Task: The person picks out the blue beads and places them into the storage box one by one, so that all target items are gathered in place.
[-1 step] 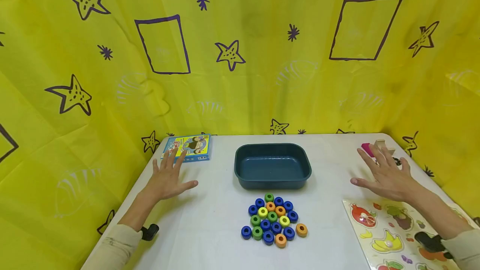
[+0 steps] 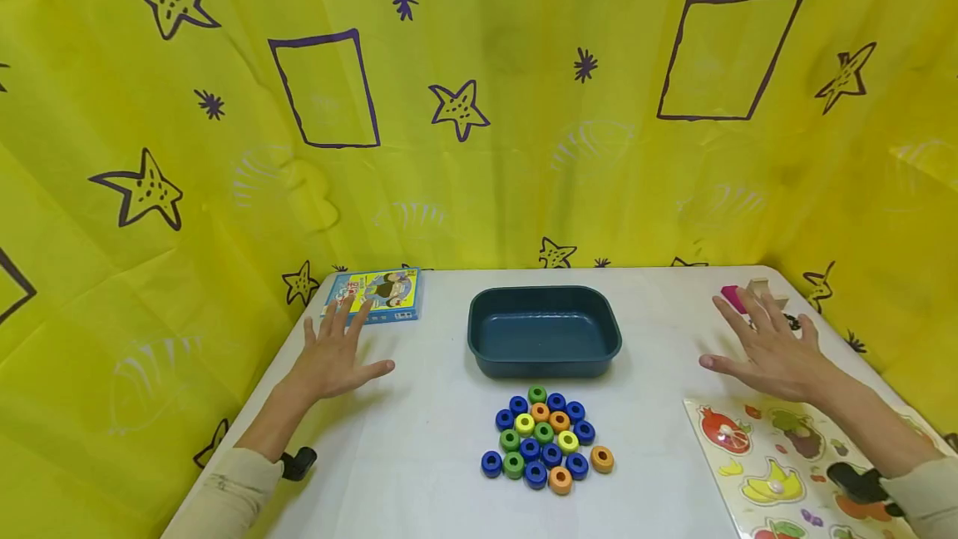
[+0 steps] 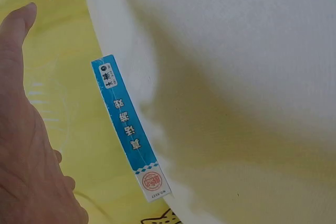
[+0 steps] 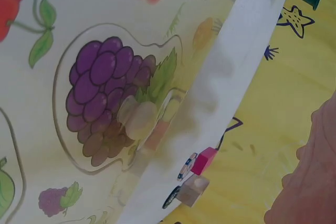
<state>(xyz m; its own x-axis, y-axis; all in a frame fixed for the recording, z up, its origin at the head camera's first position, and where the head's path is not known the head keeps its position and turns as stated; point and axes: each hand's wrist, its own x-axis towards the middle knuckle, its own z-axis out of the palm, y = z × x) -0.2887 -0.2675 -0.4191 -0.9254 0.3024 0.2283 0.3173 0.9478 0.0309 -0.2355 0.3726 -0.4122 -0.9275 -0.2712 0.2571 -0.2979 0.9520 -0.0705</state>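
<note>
My left hand (image 2: pixel 329 363) hovers above the left side of the white table with its fingers spread and nothing in them. Beyond its fingertips lies a blue and yellow game box (image 2: pixel 397 313), whose blue side (image 3: pixel 123 116) faces the left wrist view. The right hand (image 2: pixel 778 363) is held over the right side, fingers apart, also holding nothing. Between the hands sits a dark teal plastic tub (image 2: pixel 545 368). In front of it is a loose group of ring-shaped beads (image 2: pixel 544 442) in blue, green, yellow and orange.
Under my right forearm lies a fruit puzzle board (image 2: pixel 737 468); its grape piece (image 4: pixel 102 85) fills much of the right wrist view. Past the right fingertips stand a pink block (image 4: pixel 206 160) and a pale block (image 4: pixel 192 190). A yellow curtain (image 2: pixel 479 198) surrounds the table.
</note>
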